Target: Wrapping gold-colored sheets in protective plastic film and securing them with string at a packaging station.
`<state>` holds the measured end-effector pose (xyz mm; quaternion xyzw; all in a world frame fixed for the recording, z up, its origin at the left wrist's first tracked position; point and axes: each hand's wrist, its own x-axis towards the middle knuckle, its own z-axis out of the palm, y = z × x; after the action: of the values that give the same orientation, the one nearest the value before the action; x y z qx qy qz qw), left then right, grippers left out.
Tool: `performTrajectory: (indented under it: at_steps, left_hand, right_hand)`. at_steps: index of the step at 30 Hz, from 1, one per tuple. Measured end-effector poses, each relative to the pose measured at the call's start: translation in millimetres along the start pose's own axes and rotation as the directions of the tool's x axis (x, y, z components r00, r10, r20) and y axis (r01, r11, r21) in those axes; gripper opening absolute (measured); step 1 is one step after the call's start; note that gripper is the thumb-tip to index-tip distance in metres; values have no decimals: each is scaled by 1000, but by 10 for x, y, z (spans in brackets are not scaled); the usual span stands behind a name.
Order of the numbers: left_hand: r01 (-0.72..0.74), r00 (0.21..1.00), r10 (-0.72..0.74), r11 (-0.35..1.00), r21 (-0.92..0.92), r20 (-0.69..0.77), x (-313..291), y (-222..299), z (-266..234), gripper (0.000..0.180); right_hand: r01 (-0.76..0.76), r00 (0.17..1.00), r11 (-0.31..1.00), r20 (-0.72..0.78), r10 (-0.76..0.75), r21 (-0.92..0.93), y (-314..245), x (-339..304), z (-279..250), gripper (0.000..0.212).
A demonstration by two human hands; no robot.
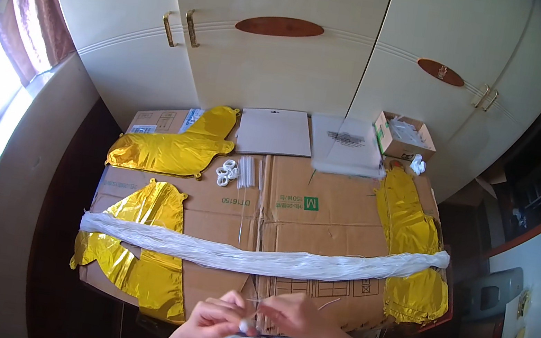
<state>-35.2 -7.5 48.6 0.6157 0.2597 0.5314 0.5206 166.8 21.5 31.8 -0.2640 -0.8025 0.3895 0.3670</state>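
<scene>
Close to my body, at the cardboard's near edge, my left hand (217, 316) is closed with a small white bundle (247, 324) at its fingers. It looks like wound string, though too small to be sure. My right hand (296, 314) faces it, fingers bent and closed on a thin white string (253, 300) that spans the short gap between the hands. A loose string end (330, 302) sticks out beyond the right hand. Just past both hands, a long white hank of strands (250, 258) lies across the cardboard, gathered at both ends and touched by neither hand.
Flat gold foil balloons (172, 147) lie on the left and right of the cardboard sheet (224, 200). Small white rings (226, 172) and clear tubes (247, 174) sit mid-left. Behind are a grey flat pack (274, 132), a clear packet (345, 145) and a small box (402, 136), before white cabinets.
</scene>
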Motion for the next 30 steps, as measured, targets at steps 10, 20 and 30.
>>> performTrajectory:
  at_steps: [10,20,30]
  left_hand:
    - [29,999,-26,987,-158,22,-35,-58,-64,17]
    - [-43,999,37,917,395,24,40,-75,89,22]
    - [150,989,-148,978,-141,31,-90,-94,55,22]
  right_hand:
    - [-15,997,996,71,21,-85,42,-83,46,4]
    - [-24,997,986,-83,11,-163,-107,-46,52,5]
    - [-63,987,998,-151,59,-21,-56,45,54,7]
